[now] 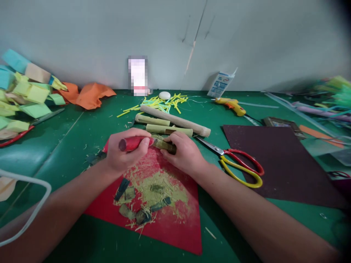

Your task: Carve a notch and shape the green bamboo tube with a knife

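Observation:
My left hand (123,153) is closed around a red-handled tool (133,143), its working end pointing right at a short greenish stick (166,146). My right hand (185,153) is wrapped round that stick. Both hands hover over a red sheet (175,226) covered with green shavings and several dark bark scraps (142,204). Just beyond the hands lie peeled pale sticks (175,119), two short and one long.
Red-and-yellow scissors (238,162) lie right of my right hand, beside a dark brown sheet (276,164). A yellow glue gun (230,105), a small carton (221,84) and yellow strips (161,103) lie further back. Folded coloured paper (24,98) and orange cloth (87,95) are piled left.

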### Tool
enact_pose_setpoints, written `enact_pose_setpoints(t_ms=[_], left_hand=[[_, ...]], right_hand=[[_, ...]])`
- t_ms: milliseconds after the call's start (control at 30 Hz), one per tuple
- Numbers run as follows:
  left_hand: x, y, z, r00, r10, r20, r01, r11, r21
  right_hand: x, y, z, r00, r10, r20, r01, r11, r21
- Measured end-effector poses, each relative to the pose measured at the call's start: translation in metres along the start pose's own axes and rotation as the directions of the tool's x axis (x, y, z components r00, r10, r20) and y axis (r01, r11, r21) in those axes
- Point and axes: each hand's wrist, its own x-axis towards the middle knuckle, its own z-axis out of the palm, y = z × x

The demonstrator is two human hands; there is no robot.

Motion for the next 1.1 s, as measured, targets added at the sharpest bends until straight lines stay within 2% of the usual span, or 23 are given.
enact_pose_setpoints(t_ms=[133, 433, 567, 700, 867, 1100], left_hand=[[0.003, -0.004, 0.007, 1.000, -0.024, 0.016, 0.024, 1.000, 0.003], [0.002, -0.004, 0.006, 1.000, -0.019, 0.019, 0.019, 1.000, 0.001], [0.002, -0.004, 0.006, 0.999, 0.026, 0.023, -0.026, 1.000, 0.017], [0.001, -0.007, 0.009, 0.989, 0.138, -0.051, -0.139, 0.990, -0.014], [0.002, -0.009, 0.010, 0.987, 0.144, -0.074, -0.146, 0.989, -0.025], [0.008, 0.006, 0.011, 0.993, 0.114, 0.021, -0.114, 0.993, -0.038]], right_hand=[[-0.001, -0.001, 0.001, 1.000, -0.010, 0.004, 0.010, 1.000, -0.016], [-0.002, 0.000, 0.001, 1.000, -0.019, -0.001, 0.019, 1.000, -0.008], [-0.002, -0.001, 0.001, 1.000, -0.017, 0.002, 0.017, 1.000, -0.007], [-0.002, -0.001, 0.002, 1.000, -0.019, -0.003, 0.019, 1.000, -0.007], [-0.002, -0.001, 0.002, 1.000, -0.022, -0.003, 0.022, 1.000, -0.008], [-0.002, -0.003, 0.002, 1.000, -0.014, 0.001, 0.014, 1.000, -0.005]])
